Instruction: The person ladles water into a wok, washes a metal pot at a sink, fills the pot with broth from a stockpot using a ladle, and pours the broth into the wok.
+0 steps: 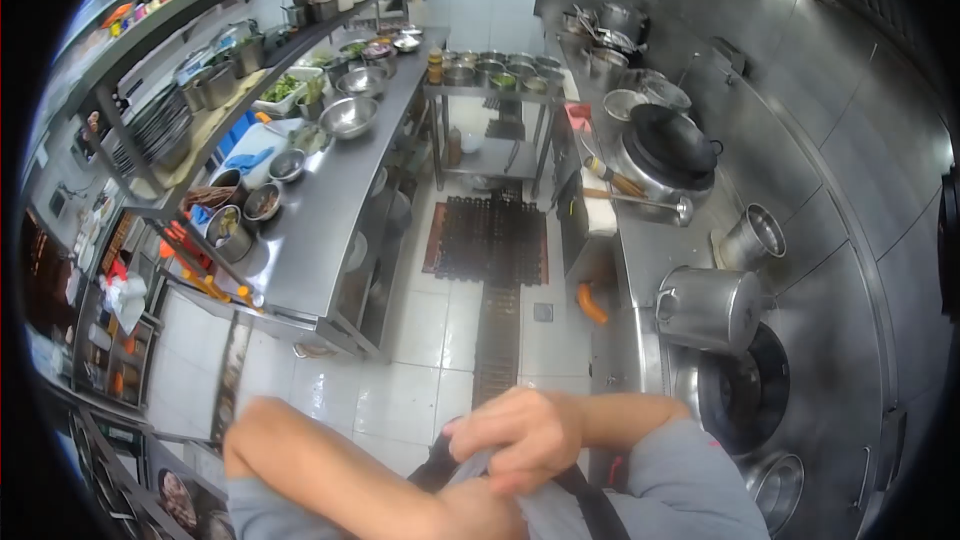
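Right grip (520, 435): fingers curled over the grey fabric shirt (690, 480), beside its black strap (592, 502); I cannot tell whether clamped. Left grip (485, 512): lower, at the shirt front, fingers obscured, closure unreadable.

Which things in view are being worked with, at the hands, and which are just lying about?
At the hands:
- right hand, curled in front of the body, over the left arm; no held item can be made out
- grey shirt
- dark strap

Lying about:
- large pot
- wok
- ladle
- blue cloth
- floor mat
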Tool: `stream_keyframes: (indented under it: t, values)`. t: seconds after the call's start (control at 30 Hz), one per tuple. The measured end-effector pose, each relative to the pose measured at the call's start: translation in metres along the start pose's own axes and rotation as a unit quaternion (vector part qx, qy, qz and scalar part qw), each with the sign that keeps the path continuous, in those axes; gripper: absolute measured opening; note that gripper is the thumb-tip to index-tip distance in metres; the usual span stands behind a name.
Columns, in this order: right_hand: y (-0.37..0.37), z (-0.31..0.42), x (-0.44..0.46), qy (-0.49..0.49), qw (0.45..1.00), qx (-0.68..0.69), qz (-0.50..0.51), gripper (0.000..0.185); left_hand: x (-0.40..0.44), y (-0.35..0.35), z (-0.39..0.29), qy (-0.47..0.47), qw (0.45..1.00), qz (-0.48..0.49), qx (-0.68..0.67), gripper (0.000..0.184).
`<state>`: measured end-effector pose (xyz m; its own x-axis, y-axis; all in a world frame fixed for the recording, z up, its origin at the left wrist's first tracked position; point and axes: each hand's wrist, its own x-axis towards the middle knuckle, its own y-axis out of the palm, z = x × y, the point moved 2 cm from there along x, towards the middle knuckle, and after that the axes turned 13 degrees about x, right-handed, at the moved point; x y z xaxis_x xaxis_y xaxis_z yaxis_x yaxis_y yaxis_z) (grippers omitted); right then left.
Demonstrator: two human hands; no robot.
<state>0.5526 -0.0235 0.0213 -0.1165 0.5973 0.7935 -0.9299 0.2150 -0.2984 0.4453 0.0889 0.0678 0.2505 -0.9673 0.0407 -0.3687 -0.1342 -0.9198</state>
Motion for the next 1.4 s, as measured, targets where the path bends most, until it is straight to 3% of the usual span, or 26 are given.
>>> stream_keyframes:
  t: [0.07, 0.13, 0.17, 0.2, 0.27, 0.37, 0.57, 0.67, 0.73, 0.8, 0.9, 1.07, 1.1, 1.17, 1.2, 1.27, 1.3, 1.33, 1.37, 1.4]
  values:
    - [-0.01, -0.009, -0.015, 0.05, 0.999, 0.015, -0.015, 0.026, -0.008, -0.012, 0.029, 0.018, 0.999, 0.0, -0.037, 0.017]
    - [-0.023, -0.02, -0.028, 0.205, 0.965, 0.128, -0.097, 0.017, -0.014, -0.025, 0.059, 0.032, 0.996, 0.011, -0.079, 0.016]
    - [-0.022, -0.026, -0.043, 0.34, 0.869, 0.27, -0.238, 0.018, -0.016, -0.03, 0.073, 0.035, 0.995, 0.015, -0.096, 0.016]
    - [-0.024, -0.032, -0.053, 0.336, 0.87, 0.269, -0.241, 0.018, -0.019, -0.037, 0.086, 0.036, 0.993, 0.02, -0.111, 0.016]
    - [-0.039, -0.05, -0.069, 0.299, 0.925, 0.2, -0.125, 0.02, -0.022, -0.049, 0.116, 0.035, 0.989, 0.028, -0.142, 0.017]
    - [-0.079, -0.078, -0.096, 0.33, 0.898, 0.278, -0.084, 0.017, -0.023, -0.069, 0.166, 0.033, 0.979, 0.054, -0.191, 0.018]
    - [-0.201, -0.15, -0.105, 0.293, 0.905, 0.288, -0.115, 0.012, 0.004, -0.131, 0.288, 0.01, 0.962, 0.103, -0.252, 0.02]
    - [-0.277, -0.18, -0.104, 0.282, 0.898, 0.312, -0.133, 0.015, 0.018, -0.174, 0.343, -0.053, 0.954, 0.022, -0.294, 0.016]
    - [-0.326, -0.203, -0.118, 0.281, 0.909, 0.245, -0.185, 0.015, 0.028, -0.183, 0.38, -0.055, 0.952, 0.056, -0.295, 0.019]
    - [-0.38, -0.224, -0.132, 0.311, 0.901, 0.161, -0.257, 0.018, 0.033, -0.188, 0.417, -0.002, 0.948, 0.013, -0.319, 0.019]
    - [-0.433, -0.262, -0.172, 0.39, 0.844, 0.068, -0.362, 0.023, 0.035, -0.2, 0.47, 0.065, 0.939, -0.061, -0.333, 0.02]
    - [-0.491, -0.295, -0.256, 0.497, 0.717, -0.016, -0.489, 0.026, 0.042, -0.216, 0.581, 0.067, 0.925, -0.091, -0.363, 0.017]
    - [-0.499, -0.3, -0.273, 0.517, 0.667, 0.012, -0.535, 0.027, 0.03, -0.217, 0.609, 0.109, 0.894, -0.141, -0.411, 0.02]
    - [-0.519, -0.313, -0.31, 0.533, 0.623, 0.009, -0.573, 0.029, 0.017, -0.218, 0.681, 0.208, 0.836, -0.249, -0.443, 0.021]
    - [-0.535, -0.316, -0.32, 0.532, 0.621, 0.002, -0.575, 0.029, 0.017, -0.207, 0.714, 0.192, 0.79, -0.405, -0.418, 0.02]
    - [-0.563, -0.319, -0.335, 0.569, 0.563, -0.064, -0.595, 0.029, 0.019, -0.224, 0.779, -0.122, 0.831, -0.389, -0.38, 0.02]
    - [-0.573, -0.321, -0.345, 0.566, 0.557, -0.071, -0.604, 0.029, 0.029, -0.234, 0.82, -0.18, 0.859, -0.327, -0.35, 0.022]
    - [-0.587, -0.322, -0.359, 0.581, 0.516, -0.142, -0.613, 0.029, 0.034, -0.232, 0.861, -0.268, 0.863, -0.249, -0.347, 0.024]
    - [-0.6, -0.322, -0.37, 0.594, 0.47, -0.21, -0.619, 0.029, 0.045, -0.226, 0.903, -0.317, 0.87, -0.212, -0.313, 0.022]
    - [-0.608, -0.322, -0.376, 0.592, 0.461, -0.216, -0.625, 0.029, 0.06, -0.225, 0.946, -0.333, 0.891, -0.16, -0.262, 0.022]
